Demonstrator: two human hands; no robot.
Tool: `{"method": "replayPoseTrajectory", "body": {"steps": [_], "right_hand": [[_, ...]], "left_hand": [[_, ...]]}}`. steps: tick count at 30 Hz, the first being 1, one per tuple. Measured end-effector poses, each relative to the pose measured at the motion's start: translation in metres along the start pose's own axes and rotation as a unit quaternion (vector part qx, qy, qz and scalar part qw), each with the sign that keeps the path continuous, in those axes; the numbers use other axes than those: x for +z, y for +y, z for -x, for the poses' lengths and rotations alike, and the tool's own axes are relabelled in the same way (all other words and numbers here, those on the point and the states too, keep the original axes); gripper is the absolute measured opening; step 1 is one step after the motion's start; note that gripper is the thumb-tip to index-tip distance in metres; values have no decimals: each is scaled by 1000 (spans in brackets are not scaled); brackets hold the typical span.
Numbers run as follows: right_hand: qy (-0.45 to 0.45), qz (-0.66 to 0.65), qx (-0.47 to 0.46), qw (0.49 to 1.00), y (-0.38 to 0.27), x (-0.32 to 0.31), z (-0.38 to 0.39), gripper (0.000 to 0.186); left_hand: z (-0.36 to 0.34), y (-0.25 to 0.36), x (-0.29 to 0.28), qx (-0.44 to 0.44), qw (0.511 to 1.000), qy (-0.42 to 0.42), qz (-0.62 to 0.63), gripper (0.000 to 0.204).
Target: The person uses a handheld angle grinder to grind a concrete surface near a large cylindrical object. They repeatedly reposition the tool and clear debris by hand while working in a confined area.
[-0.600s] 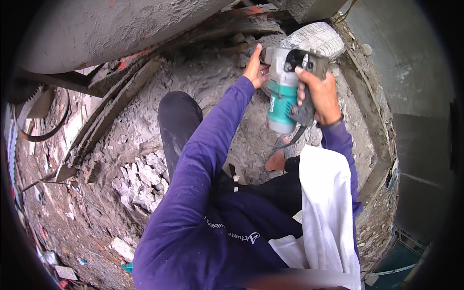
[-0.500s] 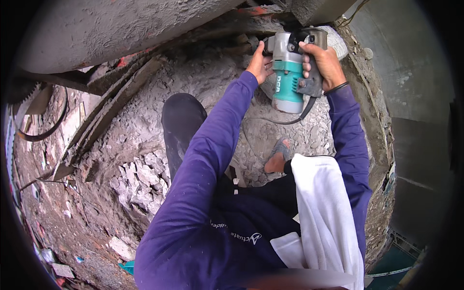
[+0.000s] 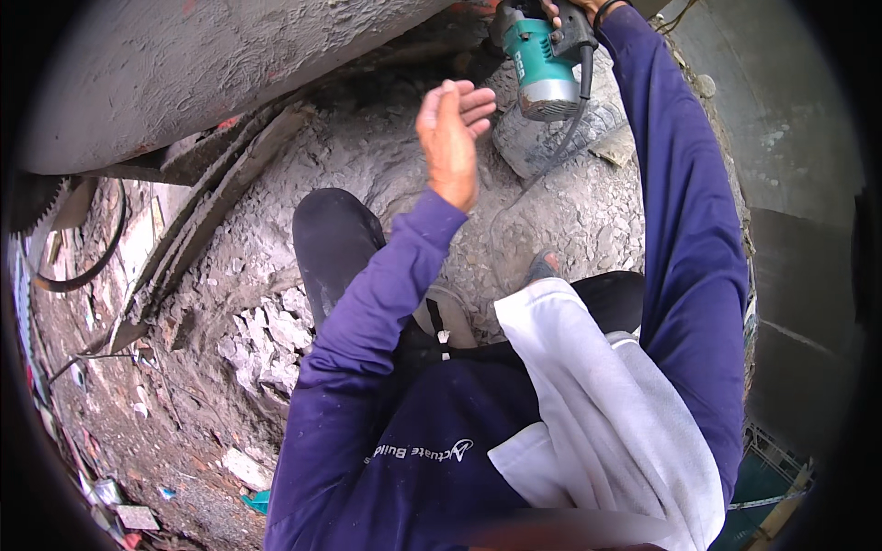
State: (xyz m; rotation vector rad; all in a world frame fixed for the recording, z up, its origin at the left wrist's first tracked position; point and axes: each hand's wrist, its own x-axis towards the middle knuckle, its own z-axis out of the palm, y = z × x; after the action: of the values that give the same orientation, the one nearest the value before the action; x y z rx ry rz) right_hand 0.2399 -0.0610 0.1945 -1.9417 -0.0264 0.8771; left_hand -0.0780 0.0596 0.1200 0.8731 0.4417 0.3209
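Note:
A teal and grey electric demolition hammer (image 3: pixel 544 64) is at the top of the view, its motor end toward me and its front part beyond a grey rock. My right hand (image 3: pixel 588 5) grips its dark rear handle, and the frame's top edge cuts off part of that hand. To the left of the tool, my left hand (image 3: pixel 450 138) is in the air with nothing in it, fingers extended and thumb up. The black power cord (image 3: pixel 585 78) runs from the handle down over the grey rock (image 3: pixel 528 151). Any bit on the tool cannot be made out.
A large rough concrete beam (image 3: pixel 230 73) spans the upper left. Below it lean long flat boards (image 3: pixel 197 225). Broken rubble (image 3: pixel 266 344) covers the uneven ground. A smooth grey wall (image 3: pixel 799 165) rises at the right. A white towel (image 3: pixel 611 404) hangs over my lap.
My left hand has let go of the hammer's front and drawn back toward me. The right hand has carried the hammer farther away, uncovering the rock beneath it.

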Motion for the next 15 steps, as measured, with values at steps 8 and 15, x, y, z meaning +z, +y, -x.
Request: {"method": "replayPoseTrajectory", "body": {"steps": [8, 15], "right_hand": [[43, -23, -81, 996, 47, 33, 71, 24], [106, 3, -111, 988, 220, 113, 214, 21]], "left_hand": [[-26, 83, -52, 122, 977, -65, -163, 67], [-27, 68, -49, 25, 992, -70, -100, 62]]}}
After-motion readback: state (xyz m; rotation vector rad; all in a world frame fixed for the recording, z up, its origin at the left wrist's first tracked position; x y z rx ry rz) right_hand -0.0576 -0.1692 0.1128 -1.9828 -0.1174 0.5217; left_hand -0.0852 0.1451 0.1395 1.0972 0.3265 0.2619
